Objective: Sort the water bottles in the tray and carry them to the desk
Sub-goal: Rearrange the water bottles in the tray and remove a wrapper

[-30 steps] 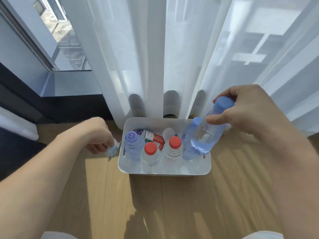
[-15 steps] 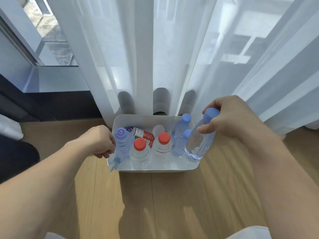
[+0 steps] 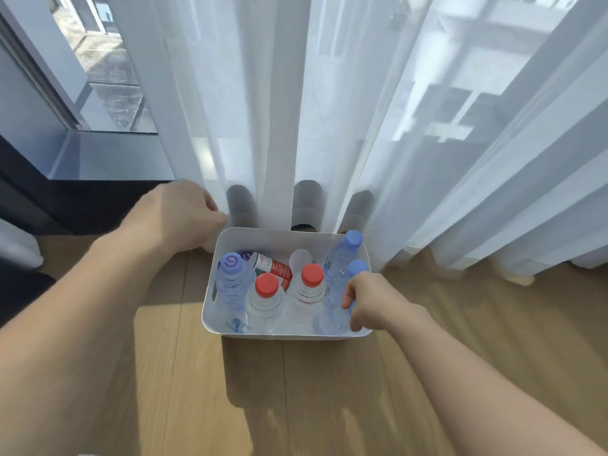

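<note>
Bottles packed upright, tray still on the floor, carry not begun.

White tray (image 3: pixel 210 311) resting on wooden floor (image 3: pixel 296 406) by the curtain (image 3: pixel 362 126); right hand (image 3: pixel 371 302) wrapped in a grip on a blue-capped bottle (image 3: pixel 332 311) at the near right corner; red-capped bottles (image 3: pixel 267 286) just leftward; left hand (image 3: pixel 177 215) loosely curled, holding nothing visible, beyond the far left corner. No counter in sight.
</note>
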Motion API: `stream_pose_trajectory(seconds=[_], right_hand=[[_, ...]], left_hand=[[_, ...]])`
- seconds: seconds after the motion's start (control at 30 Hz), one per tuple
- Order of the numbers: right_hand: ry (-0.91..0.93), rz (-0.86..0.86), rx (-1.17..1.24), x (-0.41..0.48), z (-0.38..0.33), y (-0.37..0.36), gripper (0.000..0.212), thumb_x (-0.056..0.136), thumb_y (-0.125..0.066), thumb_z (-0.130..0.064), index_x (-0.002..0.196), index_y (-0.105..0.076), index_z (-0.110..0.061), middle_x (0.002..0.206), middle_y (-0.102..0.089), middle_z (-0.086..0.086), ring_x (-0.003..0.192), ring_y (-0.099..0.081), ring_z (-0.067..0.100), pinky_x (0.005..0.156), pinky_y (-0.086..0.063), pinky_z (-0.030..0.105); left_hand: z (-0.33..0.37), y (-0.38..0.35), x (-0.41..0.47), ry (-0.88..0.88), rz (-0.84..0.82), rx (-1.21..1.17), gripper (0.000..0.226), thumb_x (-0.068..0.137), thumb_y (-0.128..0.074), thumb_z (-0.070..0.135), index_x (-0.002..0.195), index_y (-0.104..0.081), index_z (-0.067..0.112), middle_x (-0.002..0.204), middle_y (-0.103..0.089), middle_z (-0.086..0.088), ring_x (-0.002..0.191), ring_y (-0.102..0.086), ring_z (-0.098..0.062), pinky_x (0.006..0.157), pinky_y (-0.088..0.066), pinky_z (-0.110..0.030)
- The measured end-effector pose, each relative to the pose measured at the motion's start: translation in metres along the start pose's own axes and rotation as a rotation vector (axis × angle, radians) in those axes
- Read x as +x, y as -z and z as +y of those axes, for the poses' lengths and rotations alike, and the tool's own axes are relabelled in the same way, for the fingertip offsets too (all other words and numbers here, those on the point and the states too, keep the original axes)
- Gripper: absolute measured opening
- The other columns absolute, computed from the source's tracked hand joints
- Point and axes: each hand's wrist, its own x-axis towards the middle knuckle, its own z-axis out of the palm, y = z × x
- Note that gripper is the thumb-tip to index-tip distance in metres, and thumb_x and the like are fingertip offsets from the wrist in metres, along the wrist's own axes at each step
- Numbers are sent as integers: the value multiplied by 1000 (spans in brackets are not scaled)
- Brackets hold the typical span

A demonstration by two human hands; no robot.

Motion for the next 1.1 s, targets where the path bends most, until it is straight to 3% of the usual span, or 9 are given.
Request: stream_pose_trajectory(seconds=[0.17, 0.27, 0.37, 0.47, 0.6, 0.77, 0.9, 1.0, 1.1], right_hand=[[-60, -81, -13, 9, -5, -2, 20, 77, -69, -9, 91, -57, -16, 74, -44, -4, 81, -49, 20, 62, -42, 24], [-210, -23, 147, 12, -3, 9, 34, 72, -73, -34, 73, -45, -16, 77, -47, 2, 77, -49, 24, 63, -43, 31], [-341, 155, 315, 15, 8, 12, 47, 74, -66, -45, 97, -48, -8, 84, -56, 5, 79, -56, 24, 69, -52, 36], [-264, 250, 401, 26, 14, 4, 54, 75, -67, -34, 119, -43, -14, 107, -57, 7, 91, -58, 27, 78, -53, 40], [-243, 280, 371, 39, 11, 0, 30, 77, -67, -27, 97, -50, -14, 98, -59, 8, 79, -57, 25, 72, -51, 37], [-228, 416, 266, 27, 10, 13, 20, 80, -62, -29, 88, -52, -13, 88, -58, 4, 83, -57, 24, 64, -41, 29], [-14, 616, 512, -20, -4, 78, 21, 77, -71, -32, 76, -62, -13, 69, -57, -2, 69, -54, 19, 60, -40, 30], [275, 758, 926, -70, -22, 115, 18, 69, -78, -35, 73, -67, -21, 69, -66, -9, 72, -60, 10, 72, -46, 22], [549, 629, 1489, -87, -35, 128, 36, 66, -65, -49, 79, -66, -16, 70, -68, -7, 83, -65, 14, 85, -52, 36]], left_hand=[[30, 29, -23, -59, 231, -437, 15, 81, -59, 27, 68, -64, 23, 74, -72, 2, 79, -69, -22, 81, -56, -41], [32, 33, -25, -53, 252, -496, 16, 82, -59, 25, 67, -64, 23, 71, -72, 2, 75, -70, -21, 77, -58, -42], [27, 30, -24, -42, 250, -466, 17, 83, -59, 23, 67, -65, 22, 70, -72, 3, 69, -68, -15, 77, -57, -39], [24, 29, -25, -38, 237, -441, 16, 84, -59, 22, 70, -67, 20, 71, -72, 4, 69, -67, -13, 78, -56, -37], [22, 28, -24, -45, 223, -442, 17, 84, -59, 22, 68, -66, 20, 70, -72, 3, 72, -68, -17, 81, -56, -41], [24, 25, -25, -83, 200, -424, 16, 84, -59, 26, 69, -66, 24, 72, -72, 6, 76, -68, -20, 80, -56, -41], [30, 17, -23, -137, 144, -387, 12, 84, -58, 28, 77, -67, 25, 75, -71, 9, 76, -68, -15, 74, -54, -30], [48, 11, -22, -235, 26, -482, 10, 85, -60, 29, 85, -70, 25, 83, -70, 12, 78, -65, -7, 71, -51, -23], [70, 12, -28, -315, -138, -675, 16, 88, -57, 35, 98, -69, 31, 93, -65, 25, 76, -57, 19, 62, -42, 0]])
